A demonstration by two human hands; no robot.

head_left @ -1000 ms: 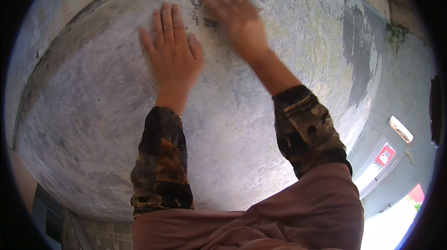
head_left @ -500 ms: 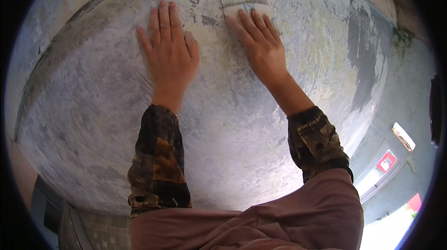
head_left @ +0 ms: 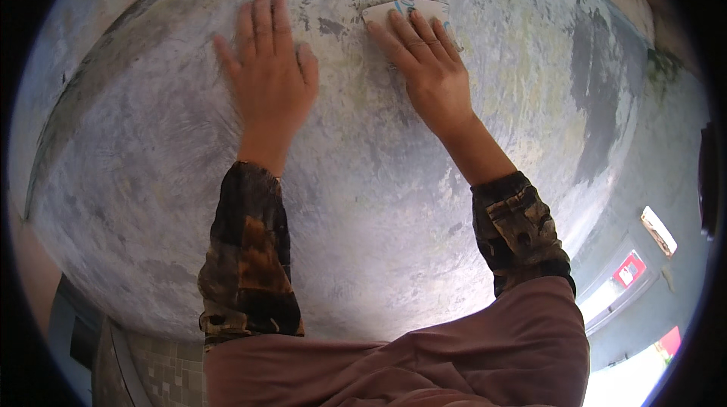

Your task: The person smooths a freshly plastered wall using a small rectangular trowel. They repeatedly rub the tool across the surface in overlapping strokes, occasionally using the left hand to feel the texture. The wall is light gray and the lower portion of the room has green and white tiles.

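Observation:
A large grey wall (head_left: 363,202), its paint patchy and worn, fills most of the view. My left hand (head_left: 273,77) lies flat against it, left of the middle, fingers spread and holding nothing. To the right, my right hand (head_left: 439,89) presses a white sheet with blue marks (head_left: 420,8) onto the upper wall. The sheet looks like the back of a piece of sandpaper; its rough face, if it has one, is hidden. Its upper edge shows beyond my fingertips, which lie over its lower part. Both arms reach up in dark patterned sleeves.
A dark band (head_left: 106,55) runs along the wall's upper left edge. At the right, a greenish side wall (head_left: 659,172) carries a small white fixture (head_left: 659,230); below it are a red-and-white sign (head_left: 629,270) and a bright opening. Small tiles (head_left: 170,369) show at the lower left.
My left hand has shifted slightly up and left on the wall. My right hand and the white sheet have moved only a little; more of the sheet shows.

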